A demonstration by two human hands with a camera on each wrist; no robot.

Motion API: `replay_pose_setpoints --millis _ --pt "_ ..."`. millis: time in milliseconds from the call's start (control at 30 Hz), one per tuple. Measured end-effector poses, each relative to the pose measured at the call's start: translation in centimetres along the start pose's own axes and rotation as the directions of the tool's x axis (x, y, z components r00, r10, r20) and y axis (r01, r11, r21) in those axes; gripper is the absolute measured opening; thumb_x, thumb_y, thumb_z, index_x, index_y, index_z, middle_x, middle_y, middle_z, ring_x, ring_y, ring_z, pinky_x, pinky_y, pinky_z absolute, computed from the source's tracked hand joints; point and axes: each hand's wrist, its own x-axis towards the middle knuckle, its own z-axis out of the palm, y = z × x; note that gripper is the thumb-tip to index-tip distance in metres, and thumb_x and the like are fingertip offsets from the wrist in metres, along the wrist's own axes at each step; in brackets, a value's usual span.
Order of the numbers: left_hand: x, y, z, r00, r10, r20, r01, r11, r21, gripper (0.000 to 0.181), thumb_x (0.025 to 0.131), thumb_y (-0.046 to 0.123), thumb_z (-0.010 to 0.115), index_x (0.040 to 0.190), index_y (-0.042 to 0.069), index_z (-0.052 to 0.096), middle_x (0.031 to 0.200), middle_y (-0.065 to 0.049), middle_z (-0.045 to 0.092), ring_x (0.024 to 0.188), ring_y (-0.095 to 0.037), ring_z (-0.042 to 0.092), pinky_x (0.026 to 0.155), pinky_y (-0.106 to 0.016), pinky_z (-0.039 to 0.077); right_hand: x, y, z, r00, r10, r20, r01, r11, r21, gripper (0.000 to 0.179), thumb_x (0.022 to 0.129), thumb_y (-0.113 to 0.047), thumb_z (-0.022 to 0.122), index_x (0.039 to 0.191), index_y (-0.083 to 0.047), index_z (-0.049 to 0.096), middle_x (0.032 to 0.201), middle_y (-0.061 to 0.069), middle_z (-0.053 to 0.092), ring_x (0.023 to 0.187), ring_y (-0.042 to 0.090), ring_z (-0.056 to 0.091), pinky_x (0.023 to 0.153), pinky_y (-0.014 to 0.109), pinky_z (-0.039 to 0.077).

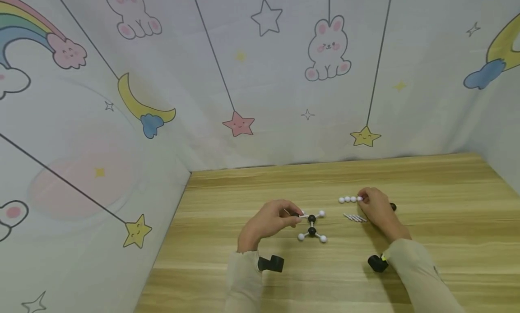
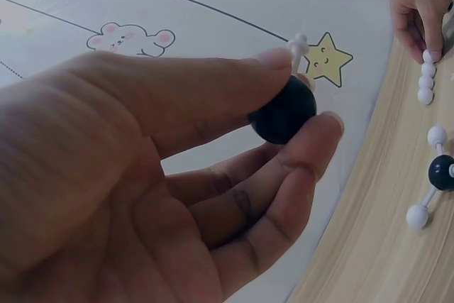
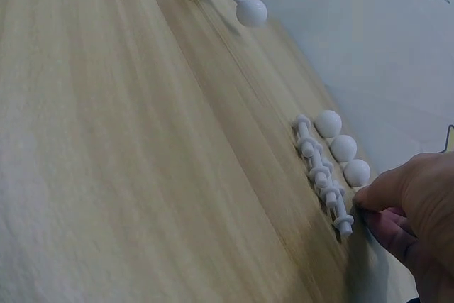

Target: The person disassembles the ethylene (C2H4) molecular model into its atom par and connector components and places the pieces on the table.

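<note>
My left hand (image 1: 270,218) pinches a black ball (image 2: 285,113) between thumb and fingers; a white connector peg (image 2: 298,46) sticks out of it. Just right of that hand lies a ball-and-stick model (image 1: 312,224), two black balls joined in its middle and white balls at its ends. Farther right, my right hand (image 1: 375,208) has thumb and fingertips on the white ball (image 1: 359,199) at the near end of a short row of white balls (image 3: 343,148). In the right wrist view the fingers hide that end ball.
Several white connector pegs (image 3: 320,175) lie side by side in front of the white balls. Another black ball (image 1: 393,207) sits on the wooden table (image 1: 227,182), partly behind the right hand. A patterned cloth wall (image 1: 284,146) stands along the table's back edge.
</note>
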Motion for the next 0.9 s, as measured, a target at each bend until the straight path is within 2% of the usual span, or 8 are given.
replay_pose_setpoints --millis 200,900 --pt "0.03 -0.13 0.13 1.000 0.006 0.003 -0.006 1.000 -0.002 0.017 0.093 0.024 0.063 0.107 0.017 0.069 0.097 0.005 0.067 0.083 -0.017 0.067 0.071 -0.029 0.049 0.17 0.29 0.26 1.000 0.002 0.022 -0.002 1.000 -0.004 0.015 0.088 0.001 0.059 0.100 0.010 0.061 0.093 0.024 0.062 0.083 0.031 0.061 0.073 0.045 0.051" --pt "-0.07 0.01 0.12 1.000 -0.002 0.000 0.002 1.000 -0.001 0.021 0.094 0.024 0.063 0.110 0.012 0.069 0.097 0.005 0.066 0.078 -0.008 0.064 0.070 -0.029 0.049 -0.30 -0.14 -0.08 1.000 -0.006 0.014 0.006 1.000 0.012 0.022 0.086 0.004 0.061 0.105 0.013 0.058 0.096 0.027 0.060 0.084 0.034 0.062 0.075 0.047 0.052"
